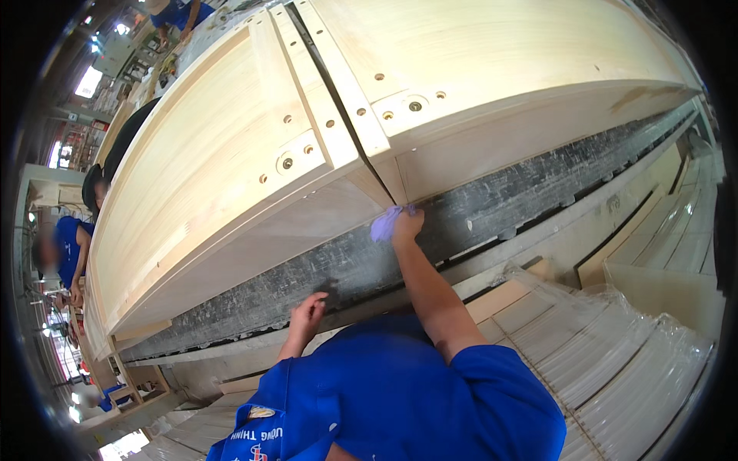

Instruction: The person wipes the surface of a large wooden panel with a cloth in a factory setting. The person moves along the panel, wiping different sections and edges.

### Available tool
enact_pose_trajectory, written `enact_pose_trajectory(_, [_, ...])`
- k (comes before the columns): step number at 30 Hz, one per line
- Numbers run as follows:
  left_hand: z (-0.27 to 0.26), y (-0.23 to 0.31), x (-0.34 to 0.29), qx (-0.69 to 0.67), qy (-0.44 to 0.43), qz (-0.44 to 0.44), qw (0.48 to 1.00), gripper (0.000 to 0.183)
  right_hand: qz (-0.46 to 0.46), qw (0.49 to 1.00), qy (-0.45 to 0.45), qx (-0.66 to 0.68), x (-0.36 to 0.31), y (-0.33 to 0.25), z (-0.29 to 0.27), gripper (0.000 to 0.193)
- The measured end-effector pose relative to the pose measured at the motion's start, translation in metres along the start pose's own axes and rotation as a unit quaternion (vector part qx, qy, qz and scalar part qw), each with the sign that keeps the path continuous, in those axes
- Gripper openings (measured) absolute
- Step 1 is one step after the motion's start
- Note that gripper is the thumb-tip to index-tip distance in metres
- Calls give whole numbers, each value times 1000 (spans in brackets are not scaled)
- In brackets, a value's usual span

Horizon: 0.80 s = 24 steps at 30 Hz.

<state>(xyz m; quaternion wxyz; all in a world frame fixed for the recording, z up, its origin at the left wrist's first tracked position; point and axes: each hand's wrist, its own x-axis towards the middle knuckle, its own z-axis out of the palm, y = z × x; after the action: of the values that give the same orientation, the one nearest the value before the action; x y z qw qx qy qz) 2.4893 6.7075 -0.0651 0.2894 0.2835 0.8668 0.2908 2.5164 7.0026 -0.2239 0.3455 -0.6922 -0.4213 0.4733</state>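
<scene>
My right hand (409, 225) is closed on a crumpled purple cloth (383, 224). It presses the cloth near the bottom of the gap between two pale wooden cabinet pieces, a left one (207, 138) and a right one (500, 54). Both pieces stand side by side on a scuffed black conveyor belt (461, 219), with drilled holes and metal fittings along their near edges. Low over the belt's near side, my left hand (307, 313) hangs with loosely bent fingers apart and nothing visible in them.
Behind me and to the right lie stacks of pale boards (569, 346), partly under clear plastic wrap (653, 338). A metal rail (530, 238) runs along the belt's near edge. People in blue shirts (73, 246) stand beyond the left piece and at the far end.
</scene>
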Motion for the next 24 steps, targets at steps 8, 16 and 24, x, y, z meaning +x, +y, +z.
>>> enact_pose_trajectory(8, [-24,-13,13,-55,21,28,998,19,25,1000,-16,9,18,-37,-12,14])
enact_pose_trajectory(16, [-80,-29,4,80,-61,101,990,18,-81,973,45,210,40,2,-17,15])
enact_pose_trajectory(24, [-96,-118,-52,74,-48,55,995,17,-192,977,-6,91,-56,-16,-17,13])
